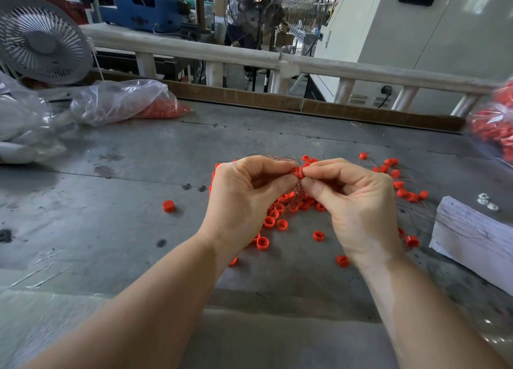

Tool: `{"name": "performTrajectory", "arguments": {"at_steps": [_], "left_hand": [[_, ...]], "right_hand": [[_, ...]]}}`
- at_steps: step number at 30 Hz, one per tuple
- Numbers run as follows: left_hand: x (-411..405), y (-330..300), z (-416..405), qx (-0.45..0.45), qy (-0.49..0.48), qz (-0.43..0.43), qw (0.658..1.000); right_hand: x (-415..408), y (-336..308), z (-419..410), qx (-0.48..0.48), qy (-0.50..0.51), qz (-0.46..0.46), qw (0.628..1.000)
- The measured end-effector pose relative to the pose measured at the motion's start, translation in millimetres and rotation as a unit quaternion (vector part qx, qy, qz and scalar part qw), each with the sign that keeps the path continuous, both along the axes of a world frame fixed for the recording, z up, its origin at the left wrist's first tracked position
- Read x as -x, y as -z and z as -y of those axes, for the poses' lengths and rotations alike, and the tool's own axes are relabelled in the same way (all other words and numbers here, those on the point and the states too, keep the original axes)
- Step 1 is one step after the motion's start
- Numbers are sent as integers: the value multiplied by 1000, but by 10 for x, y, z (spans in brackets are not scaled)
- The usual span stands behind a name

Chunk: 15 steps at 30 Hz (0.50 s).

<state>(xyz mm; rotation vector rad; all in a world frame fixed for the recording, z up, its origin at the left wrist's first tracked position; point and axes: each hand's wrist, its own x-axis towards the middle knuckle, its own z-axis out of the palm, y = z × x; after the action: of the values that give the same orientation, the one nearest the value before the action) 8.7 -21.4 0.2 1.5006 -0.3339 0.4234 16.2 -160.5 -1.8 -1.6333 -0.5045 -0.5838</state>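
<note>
We hold one red cap (297,172) just above the table (111,174), and both hands pinch it. The left hand (244,191) grips it between thumb and forefinger to steady it. The right hand (358,202) nips its right side, likely to work in the copper wire (299,191) hanging beneath. Loose caps (277,216) lie right under our hands, within easy reach. A bag (125,102) holding more waits far left.
</note>
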Motion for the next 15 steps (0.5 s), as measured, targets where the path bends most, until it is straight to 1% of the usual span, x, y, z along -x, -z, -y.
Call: {"name": "performTrajectory", "arguments": {"at_steps": [11,15], "left_hand": [[-1,9,-17,-52,-16,26,998],[-1,6,-7,-50,-20,25,998]], "right_hand": [[19,-18,28,71,23,37,997],[20,-13,26,84,29,50,995]]}}
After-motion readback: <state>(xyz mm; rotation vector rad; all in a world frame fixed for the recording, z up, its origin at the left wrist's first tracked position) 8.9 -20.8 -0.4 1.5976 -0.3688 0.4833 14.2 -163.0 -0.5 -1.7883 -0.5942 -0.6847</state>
